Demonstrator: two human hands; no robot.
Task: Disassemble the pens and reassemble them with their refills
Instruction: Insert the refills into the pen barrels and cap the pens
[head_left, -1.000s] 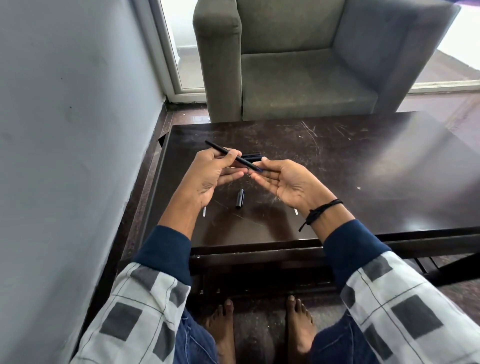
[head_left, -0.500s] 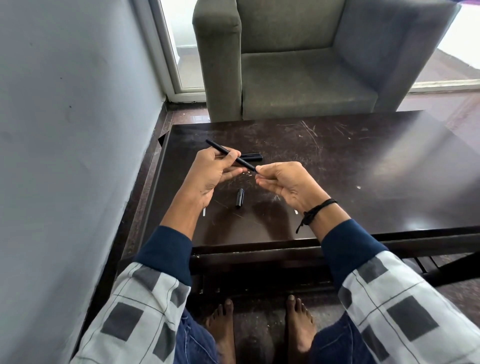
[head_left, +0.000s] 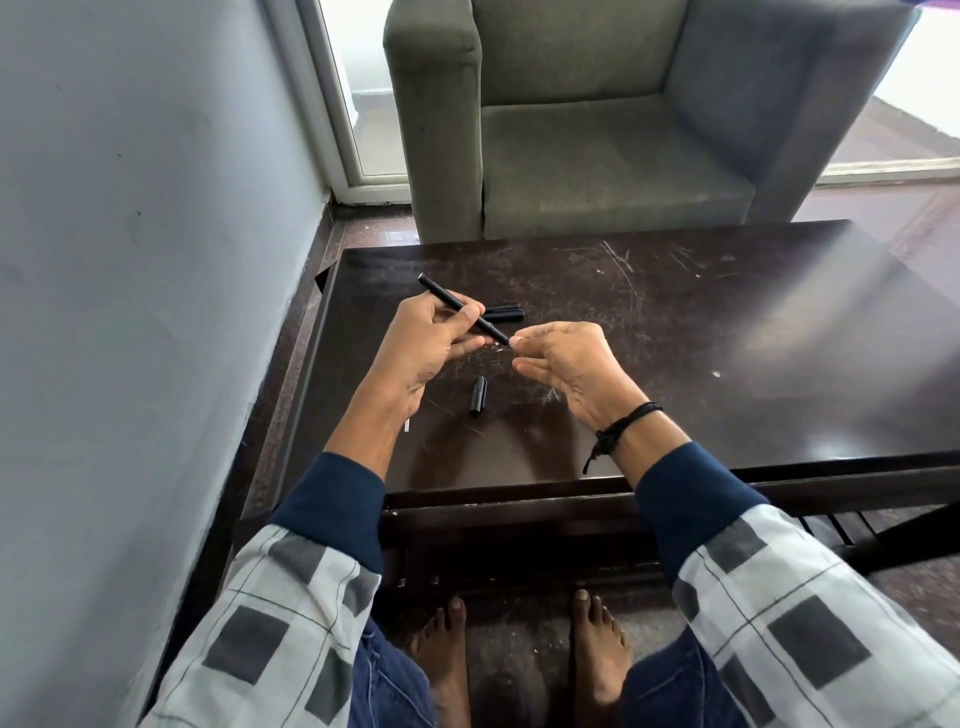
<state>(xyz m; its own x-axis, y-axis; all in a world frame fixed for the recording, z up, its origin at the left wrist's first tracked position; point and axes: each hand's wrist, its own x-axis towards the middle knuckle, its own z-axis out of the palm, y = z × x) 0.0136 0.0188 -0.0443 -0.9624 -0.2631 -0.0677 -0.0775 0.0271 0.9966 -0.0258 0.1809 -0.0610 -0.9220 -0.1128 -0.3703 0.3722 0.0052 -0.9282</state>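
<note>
Black plastic catches the eye first: a slim black pen held slanted above the dark wooden bench, its far end at ten o'clock and its near end at four o'clock. The person's left grip is curled round its middle, thumb on top. The right grip meets it from four o'clock, with thumb and forefinger pinched on the pen's near tip and the other fingers loosely bent. Whether a refill shows there is too small to tell.

On the bench, at six o'clock of the two grips, lies a short black cap. Past the left grip at one o'clock lie two more black pens, side by side. A small silvery piece lies by the left wrist. A grey armchair stands at twelve o'clock beyond the bench.
</note>
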